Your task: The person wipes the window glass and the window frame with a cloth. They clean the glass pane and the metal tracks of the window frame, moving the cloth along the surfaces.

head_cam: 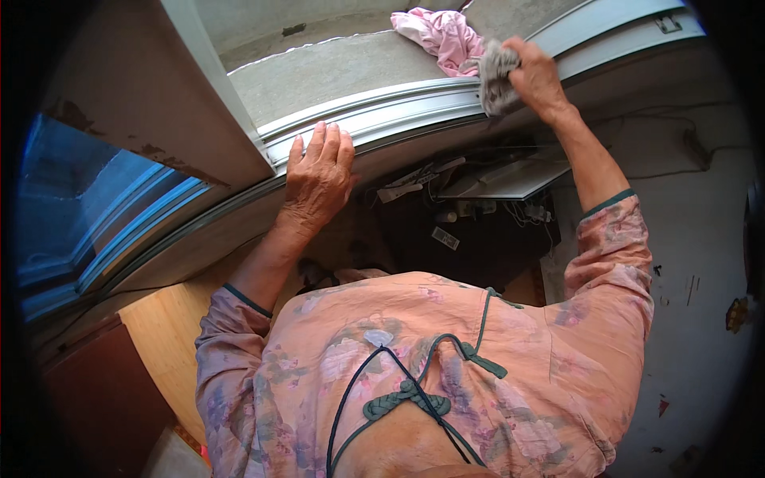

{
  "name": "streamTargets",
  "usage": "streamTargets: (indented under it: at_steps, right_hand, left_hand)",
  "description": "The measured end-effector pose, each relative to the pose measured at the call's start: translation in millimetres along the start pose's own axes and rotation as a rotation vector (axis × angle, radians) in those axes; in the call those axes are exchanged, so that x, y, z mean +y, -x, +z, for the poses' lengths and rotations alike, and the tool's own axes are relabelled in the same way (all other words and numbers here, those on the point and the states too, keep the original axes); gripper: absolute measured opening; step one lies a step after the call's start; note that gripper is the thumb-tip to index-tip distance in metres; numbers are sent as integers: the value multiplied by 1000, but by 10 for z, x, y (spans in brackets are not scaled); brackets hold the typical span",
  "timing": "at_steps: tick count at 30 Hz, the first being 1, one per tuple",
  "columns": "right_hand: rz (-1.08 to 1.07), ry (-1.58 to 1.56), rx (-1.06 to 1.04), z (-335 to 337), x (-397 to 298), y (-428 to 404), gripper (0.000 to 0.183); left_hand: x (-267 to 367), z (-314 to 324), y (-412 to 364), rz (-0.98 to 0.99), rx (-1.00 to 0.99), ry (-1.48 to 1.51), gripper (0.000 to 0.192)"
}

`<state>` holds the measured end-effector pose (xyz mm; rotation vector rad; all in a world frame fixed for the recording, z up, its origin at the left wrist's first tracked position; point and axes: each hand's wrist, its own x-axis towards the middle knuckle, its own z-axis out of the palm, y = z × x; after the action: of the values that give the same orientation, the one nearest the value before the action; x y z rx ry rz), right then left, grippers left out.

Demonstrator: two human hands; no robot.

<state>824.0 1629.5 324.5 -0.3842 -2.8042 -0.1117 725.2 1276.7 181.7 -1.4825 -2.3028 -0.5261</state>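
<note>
My right hand (pixel 536 76) grips a crumpled grey cloth (pixel 497 77), which lies across the white metal track of a sliding window (pixel 406 107). The lower end of the cloth hangs over the track's inner edge. Just behind it, a bunched pink cloth (pixel 445 36) rests on the concrete ledge (pixel 340 71) outside. My left hand (pixel 320 170) is laid on the inner edge of the same track, further left, with its fingers stretched out and nothing held. Left of that hand rises the white window frame post (pixel 221 89).
A dark glass pane (pixel 89 197) fills the left side. Below the sill, a dark surface carries a flat panel (pixel 508 179), a power strip (pixel 400 190), cables and a small printed card (pixel 445 238). A wooden board (pixel 164 340) stands lower left; cables run along the right wall.
</note>
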Motion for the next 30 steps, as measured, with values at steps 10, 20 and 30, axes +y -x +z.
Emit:
streamTargets:
  at_steps: [10, 20, 30]
  right_hand:
    - [-80, 105, -332, 486, -146, 449, 37]
    - [-314, -119, -93, 615, -824, 428, 34]
    - [-646, -620, 62, 970, -2605, 158, 44]
  left_hand:
    - [-67, 74, 10, 4, 47, -49, 72]
    - [-69, -33, 55, 83, 101, 203, 60]
    - [-158, -858, 984, -147, 302, 461, 53]
